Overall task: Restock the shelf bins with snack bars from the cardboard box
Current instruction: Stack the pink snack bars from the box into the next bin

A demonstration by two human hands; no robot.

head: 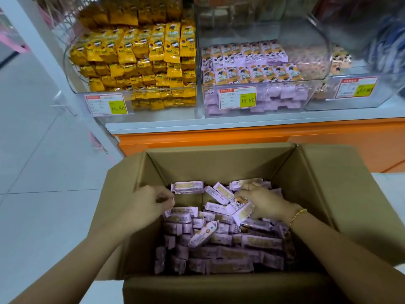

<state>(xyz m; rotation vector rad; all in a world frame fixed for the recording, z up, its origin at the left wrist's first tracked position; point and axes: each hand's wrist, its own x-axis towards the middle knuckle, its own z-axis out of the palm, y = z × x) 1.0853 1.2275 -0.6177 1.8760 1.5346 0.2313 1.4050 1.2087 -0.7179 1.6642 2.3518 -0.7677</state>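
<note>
An open cardboard box (219, 159) stands on the floor below the shelf, holding several purple-wrapped snack bars (219, 249). Both my hands are inside it. My right hand (263, 202) grips a bunch of purple bars at the box's far right. My left hand (151, 202) is at the far left with curled fingers over a bar; whether it holds one is unclear. On the shelf above, a clear middle bin (311, 99) is partly filled with the same purple bars (252, 62).
A clear bin (74, 84) of yellow snack packs sits left of the purple one, and a third clear bin (350, 102) stands at the right. Price tags (237, 98) hang on the bin fronts. An orange shelf base (219, 137) lies behind the box. Grey floor tiles (43, 172) spread to the left.
</note>
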